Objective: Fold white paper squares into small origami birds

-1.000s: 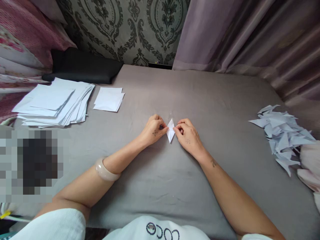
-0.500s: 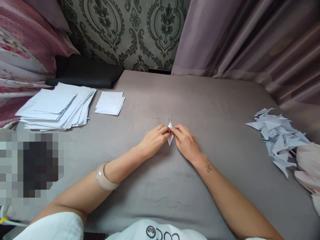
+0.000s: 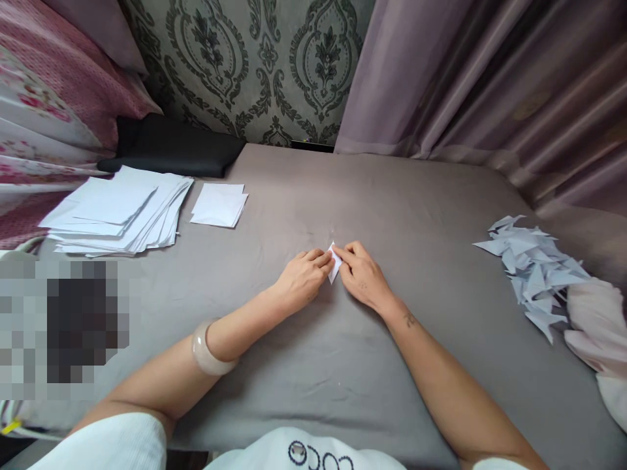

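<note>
A small diamond of folded white paper (image 3: 336, 266) lies on the grey cloth in the middle of the head view. From its left side, my left hand (image 3: 304, 277) holds it with the fingertips over its edge. My right hand (image 3: 361, 274) is closed at its upper right, the index finger and thumb at the paper's edge. My fingers cover part of the paper, so some of its folds are hidden.
A tall stack of white paper sheets (image 3: 117, 212) lies at the left, with a smaller pile of paper squares (image 3: 219, 205) beside it. Several folded paper pieces (image 3: 531, 264) are heaped at the right by a pale cloth (image 3: 597, 320). A black folded item (image 3: 179, 147) rests behind.
The paper now shows a broader flat white face at its right side. My right hand's fingers have drawn in closer together, while my left hand stays almost in place. The view has shifted slightly.
</note>
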`<move>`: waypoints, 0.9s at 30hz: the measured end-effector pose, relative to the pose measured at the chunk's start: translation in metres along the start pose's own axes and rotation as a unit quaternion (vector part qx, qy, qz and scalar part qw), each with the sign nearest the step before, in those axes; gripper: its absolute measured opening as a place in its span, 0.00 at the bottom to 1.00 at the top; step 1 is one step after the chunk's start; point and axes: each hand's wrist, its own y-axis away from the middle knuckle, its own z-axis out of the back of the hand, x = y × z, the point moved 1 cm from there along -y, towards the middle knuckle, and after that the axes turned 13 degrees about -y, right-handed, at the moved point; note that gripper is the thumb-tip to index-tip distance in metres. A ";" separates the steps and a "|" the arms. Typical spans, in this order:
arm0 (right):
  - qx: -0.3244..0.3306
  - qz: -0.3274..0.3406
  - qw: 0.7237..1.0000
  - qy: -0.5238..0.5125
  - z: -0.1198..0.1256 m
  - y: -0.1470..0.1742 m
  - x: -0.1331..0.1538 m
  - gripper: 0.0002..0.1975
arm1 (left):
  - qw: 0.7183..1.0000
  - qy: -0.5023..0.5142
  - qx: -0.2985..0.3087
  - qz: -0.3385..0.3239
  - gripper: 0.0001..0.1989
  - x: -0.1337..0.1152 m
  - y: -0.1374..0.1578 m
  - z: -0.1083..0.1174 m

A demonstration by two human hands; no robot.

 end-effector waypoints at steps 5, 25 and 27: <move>-0.042 0.024 0.992 -0.118 0.001 0.004 -0.010 0.15 | 1.000 -0.005 -0.007 0.005 0.23 -0.002 0.002 -0.002; 0.047 0.037 0.979 0.195 0.006 0.019 0.027 0.20 | 0.937 0.278 -0.148 0.151 0.12 0.019 -0.005 -0.015; 0.031 0.031 0.984 0.175 0.004 0.020 0.025 0.20 | 0.918 0.306 -0.132 0.215 0.08 0.018 -0.013 -0.014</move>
